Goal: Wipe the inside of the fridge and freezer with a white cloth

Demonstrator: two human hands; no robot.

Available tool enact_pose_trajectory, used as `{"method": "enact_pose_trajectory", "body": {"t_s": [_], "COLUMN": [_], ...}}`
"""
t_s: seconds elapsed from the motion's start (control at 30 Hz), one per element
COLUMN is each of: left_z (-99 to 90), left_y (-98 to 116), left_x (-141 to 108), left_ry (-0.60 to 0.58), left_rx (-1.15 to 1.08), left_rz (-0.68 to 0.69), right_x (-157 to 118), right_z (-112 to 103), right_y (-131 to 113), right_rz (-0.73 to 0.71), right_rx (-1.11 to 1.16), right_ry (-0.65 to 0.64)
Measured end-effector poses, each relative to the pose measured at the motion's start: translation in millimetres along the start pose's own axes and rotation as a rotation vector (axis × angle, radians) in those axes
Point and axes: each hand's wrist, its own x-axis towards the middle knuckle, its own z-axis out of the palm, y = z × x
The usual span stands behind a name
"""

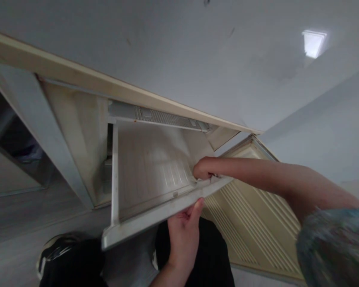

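Observation:
A shallow whitish drawer with a ribbed bottom is pulled out of an open fridge or freezer compartment. My left hand grips its front rim from below, thumb against the front edge. Inside the drawer, at the right front corner, is my right hand, its fingers bent down around a small white cloth or tissue, partly hidden by the hand. The rest of the drawer bottom shows some marks and a wet-looking shine.
An opened cream door with ribbed lining lies to the right, below my right arm. The cabinet's left side wall stands beside the drawer. My legs and a shoe are below.

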Motion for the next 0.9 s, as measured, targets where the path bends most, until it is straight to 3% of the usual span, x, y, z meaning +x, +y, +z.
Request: {"method": "enact_pose_trajectory", "body": {"t_s": [0.13,0.23,0.3,0.43,0.5,0.57,0.67,0.8,0.9], "left_z": [2.0,3.4,4.0,3.2,2.3,2.5,5.3,10.1,10.8], "left_y": [0,-3,-6,-8,-6,-4,-2,-4,-6], "left_x": [0,1,1,2,3,4,6,8,9], "left_ry": [-0.001,-0.019,-0.031,-0.022,-0.018,-0.021,-0.012,-0.034,-0.044], "left_rx": [0.011,-0.027,-0.066,-0.105,-0.082,-0.055,-0.055,-0.038,-0.021], "left_rz": [0.022,0.006,0.004,-0.016,-0.022,-0.003,0.021,0.017,0.028], "right_x": [-18,-22,-21,-26,-38,-55,-81,-98,-102], "right_z": [-4,-9,-4,12,11,1,-24,-49,-48], "right_y": [4,-5,-28,-112,-143,-143,-92,-13,-10], "right_rz": [0.105,-0.003,-0.153,-0.520,-0.689,-0.745,-0.601,-0.284,-0.304], "right_rx": [-0.161,-0.095,0.104,0.526,0.576,0.565,0.433,-0.061,-0.145], "right_ry": [-0.356,-0.647,-0.740,-0.913,-0.879,-0.801,-0.647,-0.415,-0.309]}}
